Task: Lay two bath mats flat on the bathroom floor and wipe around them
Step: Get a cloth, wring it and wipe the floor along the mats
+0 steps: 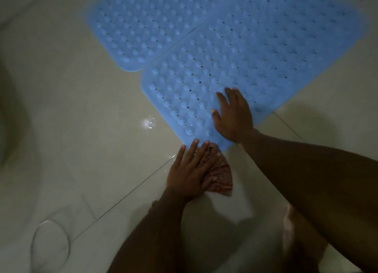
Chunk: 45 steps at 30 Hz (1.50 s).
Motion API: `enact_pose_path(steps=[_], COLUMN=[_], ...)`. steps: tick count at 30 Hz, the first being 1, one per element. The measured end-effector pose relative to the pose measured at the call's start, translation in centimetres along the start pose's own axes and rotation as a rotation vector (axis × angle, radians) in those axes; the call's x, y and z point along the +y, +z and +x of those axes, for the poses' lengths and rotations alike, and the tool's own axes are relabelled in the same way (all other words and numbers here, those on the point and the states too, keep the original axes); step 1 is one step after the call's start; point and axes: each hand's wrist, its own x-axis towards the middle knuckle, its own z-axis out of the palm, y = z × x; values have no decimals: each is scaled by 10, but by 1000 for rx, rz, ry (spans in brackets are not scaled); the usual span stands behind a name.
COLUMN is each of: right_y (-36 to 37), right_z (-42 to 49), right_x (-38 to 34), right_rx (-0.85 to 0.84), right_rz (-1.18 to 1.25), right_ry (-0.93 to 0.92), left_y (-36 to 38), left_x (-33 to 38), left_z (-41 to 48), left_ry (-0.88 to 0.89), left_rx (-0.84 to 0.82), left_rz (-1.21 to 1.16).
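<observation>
On floor (81,109): left hand (190,172) flat on cloth (221,176).

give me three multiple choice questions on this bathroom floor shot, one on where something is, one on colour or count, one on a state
1. Where is the patterned cloth?
A. on the far mat
B. on the tile at the near mat's near corner
C. hanging on a wall

2. How many blue mats are there?
A. one
B. two
C. three

3. How is the right hand?
A. flat, fingers spread
B. closed in a fist
C. raised off the floor

Answers:
1 B: the cloth lies on the tile floor under the left hand, by the near mat's corner.
2 B: near mat and far mat lie side by side.
3 A: the right hand presses flat on the near mat.
</observation>
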Motion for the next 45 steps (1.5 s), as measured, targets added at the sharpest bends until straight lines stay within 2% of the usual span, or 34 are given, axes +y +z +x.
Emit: enact_pose_path(steps=[3,5,8,13,19,24,29,35,37,41,44,45], right_y=[15,25,33,36,38,54,90,95,93,86,65,54], right_z=[2,3,7,19,61,92,84,83,83,88,93,98], right_x=[-34,-53,-68,-68,-79,-103,-108,-106,-107,-107,-113,-117], right_rx=[-30,-44,-56,3,69,43,89,128,91,-86,-135,-220], right_rz=[3,-4,-68,-112,-105,-88,-200,-199,-200,-115,-72,-69], right_ry=[-112,-157,-124,-137,-167,-159,-131,-127,-123,-58,-32,-8], left_y=[-1,-1,-3,-6,-12,-25,-31,-33,-34,-42,-64,-73], left_x=[-13,-24,-44,-78,-142,-188,-232,-264,-267,-259,-249,-245], left_z=[-31,-49,-53,-16,25,53,79,108,112,107,104,104], left_ry=[-113,-256,-469,-641,-713,-796,-845,-878,-847,-770,-836,-869], left_rx=[-5,-1,-13,-58,-73,-154,-146,-154,-143,18,-32,-44], left_rz=[10,20,19,-76,-139,-196,-177,-192,-142,19,13,-58])
